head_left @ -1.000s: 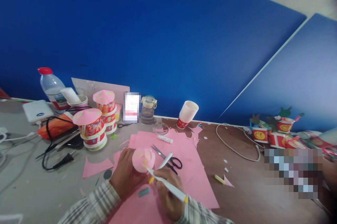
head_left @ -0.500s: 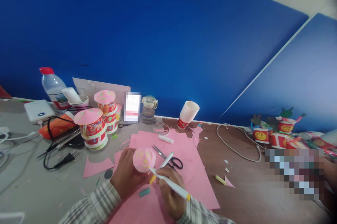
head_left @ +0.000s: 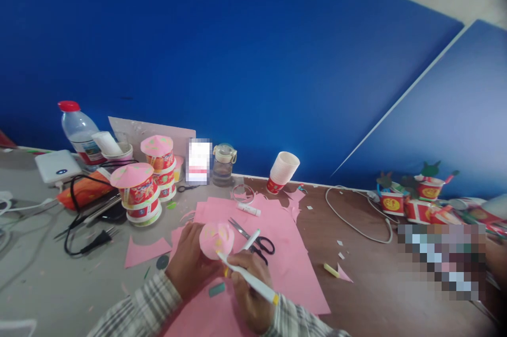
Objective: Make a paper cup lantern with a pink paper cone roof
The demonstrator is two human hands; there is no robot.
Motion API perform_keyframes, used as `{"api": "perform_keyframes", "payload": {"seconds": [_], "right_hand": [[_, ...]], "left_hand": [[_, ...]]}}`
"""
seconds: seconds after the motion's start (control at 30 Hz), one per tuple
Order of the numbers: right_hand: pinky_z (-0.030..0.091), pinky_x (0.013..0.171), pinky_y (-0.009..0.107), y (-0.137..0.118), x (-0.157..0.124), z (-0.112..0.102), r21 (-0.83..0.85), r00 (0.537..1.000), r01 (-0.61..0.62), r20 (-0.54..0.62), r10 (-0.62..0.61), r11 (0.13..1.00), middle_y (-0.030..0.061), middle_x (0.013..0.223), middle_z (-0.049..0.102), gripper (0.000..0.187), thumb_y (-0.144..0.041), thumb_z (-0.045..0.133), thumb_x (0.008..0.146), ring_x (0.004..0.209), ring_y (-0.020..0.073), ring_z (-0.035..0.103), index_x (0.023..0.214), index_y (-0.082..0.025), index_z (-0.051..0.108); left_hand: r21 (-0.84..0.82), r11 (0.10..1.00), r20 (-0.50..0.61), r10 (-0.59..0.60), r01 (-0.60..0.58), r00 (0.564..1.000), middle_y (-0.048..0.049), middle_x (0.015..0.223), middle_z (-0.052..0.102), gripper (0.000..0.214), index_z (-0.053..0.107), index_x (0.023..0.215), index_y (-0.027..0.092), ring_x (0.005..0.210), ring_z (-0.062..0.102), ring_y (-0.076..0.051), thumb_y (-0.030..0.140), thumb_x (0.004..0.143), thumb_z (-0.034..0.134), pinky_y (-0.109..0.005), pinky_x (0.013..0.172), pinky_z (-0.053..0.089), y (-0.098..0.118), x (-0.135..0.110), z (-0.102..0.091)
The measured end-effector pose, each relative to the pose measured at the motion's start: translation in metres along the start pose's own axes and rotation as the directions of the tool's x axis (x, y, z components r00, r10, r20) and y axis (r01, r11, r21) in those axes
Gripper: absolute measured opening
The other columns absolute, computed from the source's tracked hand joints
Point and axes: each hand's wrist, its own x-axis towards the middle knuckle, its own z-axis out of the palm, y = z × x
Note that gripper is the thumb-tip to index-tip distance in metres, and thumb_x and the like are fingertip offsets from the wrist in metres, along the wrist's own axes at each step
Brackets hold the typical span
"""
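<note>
My left hand (head_left: 190, 263) is closed around the side of a small pink paper cone (head_left: 209, 242) with yellow marks on it. Whether a cup sits beneath the cone is hidden. My right hand (head_left: 251, 292) grips a white marker (head_left: 253, 280) with a yellow end, its tip touching the cone's lower edge. Behind that hand shows a white stick with a pale green end (head_left: 251, 239); I cannot tell if it is held. Scissors (head_left: 264, 243) with black handles lie just beyond, on pink paper sheets (head_left: 293, 273). A teal block (head_left: 217, 289) lies between my forearms.
Stacked red cups with pink cone tops (head_left: 132, 174) stand at left, near a power cord (head_left: 95, 242) and plastic bottle (head_left: 81, 131). A lidded jar (head_left: 224, 168) and stacked paper cups (head_left: 284, 169) line the blue partition (head_left: 237, 62). Red cup crafts (head_left: 420, 210) sit at right.
The marker has shifted slightly left and down with my right hand, its tip now at the cone's lower edge. My left hand and the cone stay nearly in place.
</note>
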Motion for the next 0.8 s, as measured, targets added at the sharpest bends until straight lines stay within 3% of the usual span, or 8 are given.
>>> {"api": "perform_keyframes", "payload": {"seconds": [0.4, 0.8], "right_hand": [[0.055, 0.06, 0.026, -0.0027, 0.0003, 0.0047, 0.063, 0.999, -0.031, 0.032, 0.029, 0.998, 0.0004, 0.071, 0.068, 0.018, -0.014, 0.052, 0.081, 0.061, 0.0177, 0.066, 0.093, -0.022, 0.062], [0.054, 0.056, 0.025, -0.0018, 0.0008, 0.008, 0.132, 0.997, -0.052, 0.067, 0.044, 0.99, -0.001, 0.071, 0.066, 0.022, -0.01, 0.055, 0.078, 0.058, 0.0163, 0.065, 0.096, -0.022, 0.061]], "left_hand": [[0.012, 0.999, -0.012, 0.037, -0.037, 0.999, 0.001, 0.073, 0.057, 0.033, 0.053, 0.081, 0.027, 0.07, 0.051, -0.024, 0.033, 0.051, 0.066, -0.041, 0.067, 0.042, -0.0011, -0.001, 0.0], [0.048, 0.997, 0.005, 0.055, -0.055, 0.998, 0.0018, 0.075, 0.057, 0.035, 0.052, 0.084, 0.028, 0.073, 0.052, -0.024, 0.028, 0.051, 0.063, -0.042, 0.071, 0.041, -0.0065, -0.0027, 0.0034]]}}
